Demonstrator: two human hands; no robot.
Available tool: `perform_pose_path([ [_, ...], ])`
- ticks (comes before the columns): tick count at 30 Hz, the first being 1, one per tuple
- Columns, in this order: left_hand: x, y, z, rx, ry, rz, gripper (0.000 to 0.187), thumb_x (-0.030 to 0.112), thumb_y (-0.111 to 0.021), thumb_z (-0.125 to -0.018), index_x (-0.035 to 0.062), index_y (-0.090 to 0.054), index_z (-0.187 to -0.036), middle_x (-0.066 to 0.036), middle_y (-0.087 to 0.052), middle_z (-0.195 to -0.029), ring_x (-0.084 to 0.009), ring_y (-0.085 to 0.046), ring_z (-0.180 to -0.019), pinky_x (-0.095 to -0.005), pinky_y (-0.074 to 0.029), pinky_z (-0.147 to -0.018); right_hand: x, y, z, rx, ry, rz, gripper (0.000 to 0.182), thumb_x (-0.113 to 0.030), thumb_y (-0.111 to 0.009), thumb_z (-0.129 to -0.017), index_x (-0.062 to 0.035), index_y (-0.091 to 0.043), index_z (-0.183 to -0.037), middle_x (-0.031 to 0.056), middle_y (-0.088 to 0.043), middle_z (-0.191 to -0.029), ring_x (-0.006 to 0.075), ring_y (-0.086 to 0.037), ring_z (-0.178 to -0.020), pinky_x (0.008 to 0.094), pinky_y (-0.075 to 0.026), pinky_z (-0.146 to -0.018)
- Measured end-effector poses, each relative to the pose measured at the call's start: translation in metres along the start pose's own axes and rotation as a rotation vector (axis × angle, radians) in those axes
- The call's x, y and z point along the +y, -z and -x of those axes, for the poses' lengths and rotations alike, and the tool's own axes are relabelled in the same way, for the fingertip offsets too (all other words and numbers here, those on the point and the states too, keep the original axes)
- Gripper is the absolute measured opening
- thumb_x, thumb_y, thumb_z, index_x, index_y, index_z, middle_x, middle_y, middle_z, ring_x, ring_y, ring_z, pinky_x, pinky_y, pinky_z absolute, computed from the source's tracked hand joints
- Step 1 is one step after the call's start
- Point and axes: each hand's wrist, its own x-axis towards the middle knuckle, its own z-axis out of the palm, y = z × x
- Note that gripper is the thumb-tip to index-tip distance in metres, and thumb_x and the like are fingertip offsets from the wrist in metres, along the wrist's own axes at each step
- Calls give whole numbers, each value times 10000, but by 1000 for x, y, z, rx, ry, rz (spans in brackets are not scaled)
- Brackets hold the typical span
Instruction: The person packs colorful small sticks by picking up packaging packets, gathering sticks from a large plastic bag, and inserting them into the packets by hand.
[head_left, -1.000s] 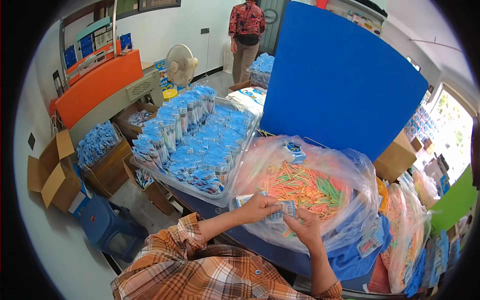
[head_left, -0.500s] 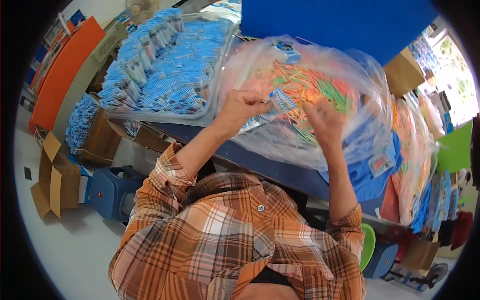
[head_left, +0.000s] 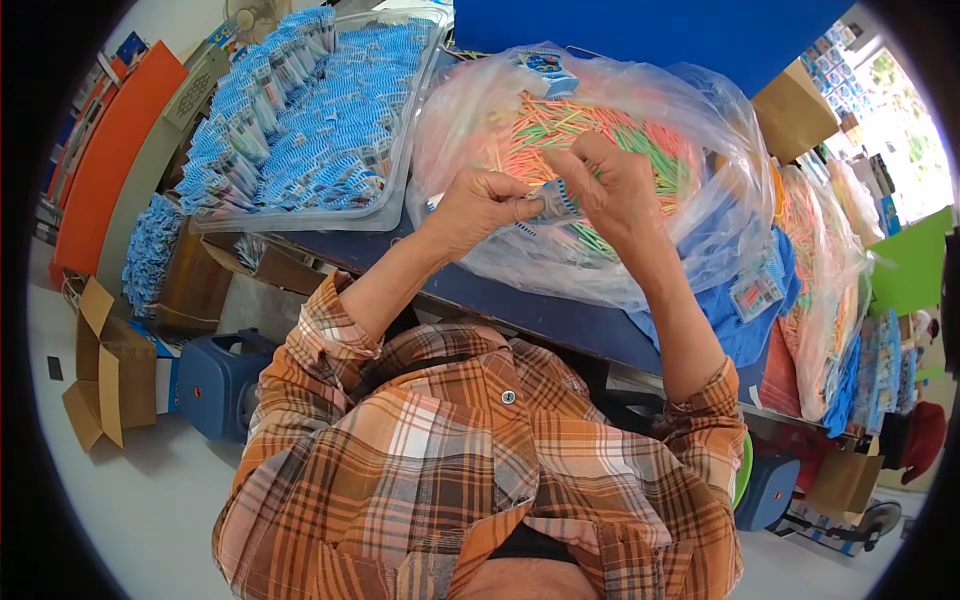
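Both hands, left hand (head_left: 478, 205) and right hand (head_left: 612, 183), now pinch one small blue-white packet (head_left: 552, 200) at upper centre, over the bag of coloured sticks (head_left: 640, 140); earlier the right hand was apart, open.

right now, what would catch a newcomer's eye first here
Dead centre, the left hand and right hand pinch a small blue-and-white packet over a big clear bag of pink, orange and green sticks. Upper left, a clear tray brims with blue packets.
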Motion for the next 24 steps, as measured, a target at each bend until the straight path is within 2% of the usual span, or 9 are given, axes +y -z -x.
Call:
perform_pose_path([
  [4, -15, -7, -2, -26, 52, 182, 185, 185, -703, -859, 8, -722, -908, 2, -660, -767, -40, -536, -681, -211, -429, -613, -8, 12, 5, 40, 15, 8, 244, -251, -636, -863, -7, -634, -868, 116, -636, -760, 256, -610, -663, 350, -480, -620],
  [11, -14, -32, -6, 0, 105, 74, 238, 211, -657, -891, -11, -701, -965, -27, -680, -852, -75, -585, -739, -243, -471, -682, 26, 6, 53, 176, 53, 48, 204, -134, -690, -805, -9, -649, -960, 118, -661, -832, 241, -637, -763, 327, -498, -669],
  [13, -16, -37, -4, -36, 36, 13, 225, 179, -660, -877, -18, -695, -980, -36, -686, -898, -80, -598, -749, -245, -478, -693, 28, 14, 73, 211, 100, 6, 219, -81, -704, -784, -4, -654, -982, 100, -681, -860, 202, -649, -776, 311, -501, -670],
  [16, -11, -25, 4, -30, -127, -261, 190, 138, -687, -824, 9, -699, -962, -54, -691, -903, -122, -620, -764, -272, -487, -719, 32, 85, 112, 410, -122, -2, 271, -1, -705, -782, 7, -639, -1045, 56, -688, -880, 123, -640, -751, 270, -509, -659],
  [18, -11, -7, 11, 17, -301, -541, 170, 124, -703, -784, 30, -700, -925, -71, -686, -883, -176, -630, -791, -307, -490, -752, 44, 141, 138, 592, -415, 35, 262, 9, -645, -823, 18, -633, -1084, 73, -666, -965, 162, -625, -878, 286, -498, -807],
  [19, -18, 6, 11, 61, -414, -679, 162, 122, -709, -764, 40, -699, -903, -81, -679, -873, -207, -630, -812, -328, -489, -774, 55, 160, 148, 759, -378, -91, 243, -36, -639, -843, 17, -635, -1081, 66, -655, -963, 159, -612, -855, 290, -486, -805],
  [21, -34, 29, 10, 225, -630, -883, 150, 144, -721, -718, 52, -680, -830, -110, -652, -868, -304, -606, -893, -399, -474, -843, 136, 214, 190, 695, -363, 102, 385, -88, -630, -870, 29, -563, -1230, 129, -633, -1098, 208, -604, -981, 342, -495, -858],
  [23, -48, 39, 4, 298, -688, -889, 174, 139, -767, -670, 87, -698, -822, -84, -658, -834, -285, -612, -849, -381, -471, -778, 202, 230, 215, 647, -337, 565, 354, -119, -642, -863, 40, -592, -1175, 168, -650, -1095, 255, -628, -959, 361, -501, -843],
  [24, -47, 39, 4, 312, -662, -870, 173, 141, -768, -670, 96, -704, -824, -81, -659, -846, -281, -610, -870, -377, -471, -781, 230, 235, 228, 457, -523, 695, 311, -101, -651, -829, 47, -613, -1100, 191, -658, -1017, 322, -624, -958, 393, -486, -861],
])
